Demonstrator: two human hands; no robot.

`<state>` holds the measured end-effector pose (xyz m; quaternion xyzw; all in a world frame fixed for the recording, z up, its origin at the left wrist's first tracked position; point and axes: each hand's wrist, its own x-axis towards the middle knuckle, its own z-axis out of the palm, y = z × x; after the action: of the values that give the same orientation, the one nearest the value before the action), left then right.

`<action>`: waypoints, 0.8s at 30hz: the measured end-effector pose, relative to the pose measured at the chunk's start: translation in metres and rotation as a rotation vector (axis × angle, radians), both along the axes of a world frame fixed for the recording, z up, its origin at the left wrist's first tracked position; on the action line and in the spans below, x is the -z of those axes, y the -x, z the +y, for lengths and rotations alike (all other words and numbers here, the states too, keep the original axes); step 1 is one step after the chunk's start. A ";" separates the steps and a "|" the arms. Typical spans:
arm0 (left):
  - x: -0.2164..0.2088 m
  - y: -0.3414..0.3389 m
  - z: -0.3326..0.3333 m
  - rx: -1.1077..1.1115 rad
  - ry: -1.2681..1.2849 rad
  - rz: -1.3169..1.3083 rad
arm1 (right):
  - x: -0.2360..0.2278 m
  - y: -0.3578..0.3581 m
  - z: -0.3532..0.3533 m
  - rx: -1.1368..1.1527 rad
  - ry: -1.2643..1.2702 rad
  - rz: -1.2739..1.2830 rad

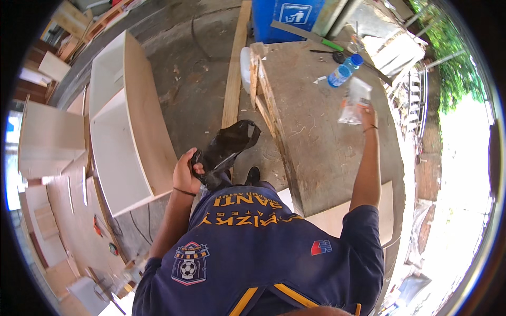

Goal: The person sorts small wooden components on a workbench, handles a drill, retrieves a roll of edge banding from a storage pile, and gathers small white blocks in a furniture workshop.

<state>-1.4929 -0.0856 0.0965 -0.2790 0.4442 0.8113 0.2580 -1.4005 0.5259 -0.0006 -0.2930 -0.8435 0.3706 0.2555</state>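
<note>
My left hand (187, 170) is closed round the gathered end of a black plastic bag (232, 145), which spreads out in front of my body. My right hand (368, 116) reaches over the workbench (316, 142), its fingers closed on the lower edge of a clear plastic packet (356, 100). What fills the packet is hard to make out; it looks whitish with some orange print. Just beyond the packet a blue-capped water bottle (343, 72) leans or lies on the bench.
A handsaw (311, 37) with a green handle lies at the bench's far edge. Behind it stands a blue bin (287, 16). To my left is a white-lined wooden cabinet (126, 126). A long plank (235, 79) runs along the floor between cabinet and bench.
</note>
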 end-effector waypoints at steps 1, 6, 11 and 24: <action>-0.003 0.000 -0.001 -0.016 0.003 0.005 | -0.002 -0.002 0.016 0.097 -0.026 -0.031; -0.012 -0.017 -0.011 -0.119 0.064 0.003 | -0.044 0.002 -0.008 0.337 0.822 0.528; -0.006 -0.032 -0.025 -0.172 0.042 0.003 | -0.004 0.005 0.086 0.433 0.979 0.630; -0.006 -0.136 -0.069 -0.381 0.356 0.087 | 0.071 0.048 -0.304 -0.564 0.028 0.185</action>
<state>-1.3567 -0.1549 0.1025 -0.3635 0.5302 0.7655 0.0280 -1.4487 0.2215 -0.0720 -0.0154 -0.8596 0.4636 0.2143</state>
